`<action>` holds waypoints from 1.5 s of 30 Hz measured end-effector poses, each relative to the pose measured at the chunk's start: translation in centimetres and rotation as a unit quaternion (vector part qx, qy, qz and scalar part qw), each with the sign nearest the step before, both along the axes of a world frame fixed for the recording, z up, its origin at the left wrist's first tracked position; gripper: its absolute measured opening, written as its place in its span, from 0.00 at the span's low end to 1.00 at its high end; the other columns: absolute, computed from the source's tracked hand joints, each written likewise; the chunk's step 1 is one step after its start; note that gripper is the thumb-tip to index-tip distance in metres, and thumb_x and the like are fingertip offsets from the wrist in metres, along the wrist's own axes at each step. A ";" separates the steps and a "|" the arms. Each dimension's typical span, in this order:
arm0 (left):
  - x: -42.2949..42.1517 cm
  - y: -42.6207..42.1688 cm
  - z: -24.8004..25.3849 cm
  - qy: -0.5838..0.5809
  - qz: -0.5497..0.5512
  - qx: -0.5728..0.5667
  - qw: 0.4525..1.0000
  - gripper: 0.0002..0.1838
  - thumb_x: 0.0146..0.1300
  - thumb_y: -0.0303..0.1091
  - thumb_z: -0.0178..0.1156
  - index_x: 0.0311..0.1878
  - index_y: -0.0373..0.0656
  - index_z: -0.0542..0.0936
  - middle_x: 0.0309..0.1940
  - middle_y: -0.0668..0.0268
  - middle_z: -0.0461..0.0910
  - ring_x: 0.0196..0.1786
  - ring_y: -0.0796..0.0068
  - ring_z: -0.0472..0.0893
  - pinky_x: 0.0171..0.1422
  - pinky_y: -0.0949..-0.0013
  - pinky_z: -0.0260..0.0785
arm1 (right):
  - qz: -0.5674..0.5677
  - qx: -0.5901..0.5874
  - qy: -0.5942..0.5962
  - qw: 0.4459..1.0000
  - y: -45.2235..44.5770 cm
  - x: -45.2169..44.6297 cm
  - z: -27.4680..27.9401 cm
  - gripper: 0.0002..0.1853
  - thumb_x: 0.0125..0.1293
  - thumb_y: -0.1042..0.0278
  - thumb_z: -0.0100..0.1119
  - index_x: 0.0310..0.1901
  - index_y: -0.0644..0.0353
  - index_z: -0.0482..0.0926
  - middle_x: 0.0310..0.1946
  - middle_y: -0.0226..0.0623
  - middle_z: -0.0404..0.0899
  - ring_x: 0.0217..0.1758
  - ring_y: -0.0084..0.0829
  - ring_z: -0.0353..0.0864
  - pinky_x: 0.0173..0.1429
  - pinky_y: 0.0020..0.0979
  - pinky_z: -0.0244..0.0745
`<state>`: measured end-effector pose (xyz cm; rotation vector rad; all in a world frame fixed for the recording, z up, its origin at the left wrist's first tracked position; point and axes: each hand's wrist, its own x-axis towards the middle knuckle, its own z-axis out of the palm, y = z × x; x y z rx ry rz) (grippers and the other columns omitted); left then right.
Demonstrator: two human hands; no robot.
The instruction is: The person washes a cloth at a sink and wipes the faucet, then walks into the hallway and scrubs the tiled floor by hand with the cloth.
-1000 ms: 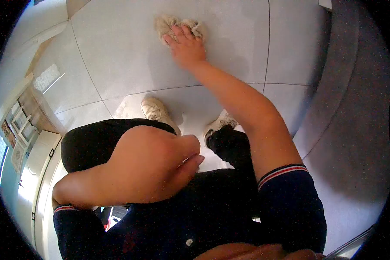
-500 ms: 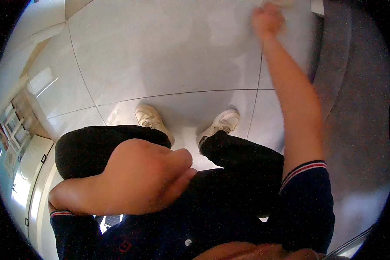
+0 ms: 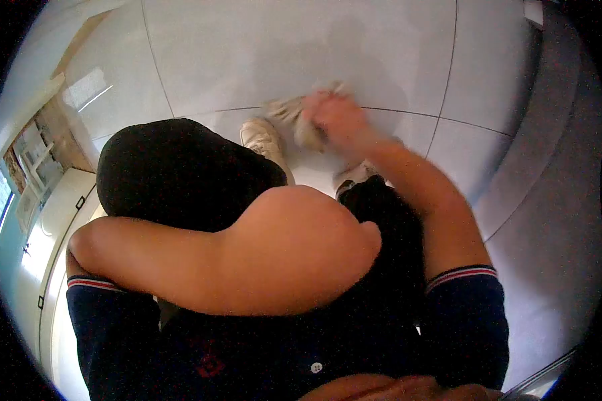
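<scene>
In the head view, pale tiles with thin dark seams make up the floor [image 3: 281,40]; a white door [image 3: 63,217] stands at the left, and something grey [image 3: 568,134] runs down the right. The right hand [image 3: 336,119] has hold of a beige cloth [image 3: 287,110], bunched about its fingers; blur hides how tightly they close, and whether the cloth touches the tiles. The cloth is over a seam, just beside the left shoe [image 3: 262,142]. The left hand [image 3: 308,247] hangs bent at the wrist in front of the body, loosely curled, its fingers mostly hidden; nothing shows in it, but I cannot tell for sure. The work with the cloth looks under way, not finished. How much is done or left is unclear: darker patches could be damp or shadow.
</scene>
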<state>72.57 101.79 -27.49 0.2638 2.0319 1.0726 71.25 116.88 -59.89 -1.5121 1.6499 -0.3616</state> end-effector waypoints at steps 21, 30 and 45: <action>-0.2 1.5 -1.8 0.035 0.040 0.047 0.997 0.06 0.49 0.29 0.61 0.26 0.38 0.84 0.24 0.51 0.83 0.28 0.52 0.85 0.28 0.54 0.77 | -0.040 0.006 -0.050 0.998 5.2 7.4 -8.2 0.12 0.59 0.64 0.58 0.44 0.52 0.84 0.56 0.38 0.76 0.62 0.43 0.74 0.67 0.48 0.66; -0.2 0.5 -1.1 0.016 -0.065 0.050 0.996 0.10 0.63 0.32 0.53 0.36 0.35 0.78 0.22 0.53 0.80 0.27 0.51 0.84 0.26 0.49 0.77 | -0.227 -0.002 0.347 0.910 9.5 -24.2 -4.6 0.27 0.61 0.64 0.64 0.62 0.56 0.72 0.64 0.46 0.70 0.64 0.49 0.72 0.65 0.45 0.72; -1.2 1.2 -0.9 0.034 -0.039 0.065 0.997 0.11 0.63 0.32 0.53 0.40 0.32 0.78 0.22 0.51 0.81 0.29 0.49 0.84 0.29 0.48 0.77 | -0.213 -0.033 0.253 0.943 -7.1 -4.4 -1.8 0.24 0.59 0.64 0.59 0.58 0.54 0.78 0.65 0.42 0.71 0.74 0.45 0.62 0.72 0.50 0.63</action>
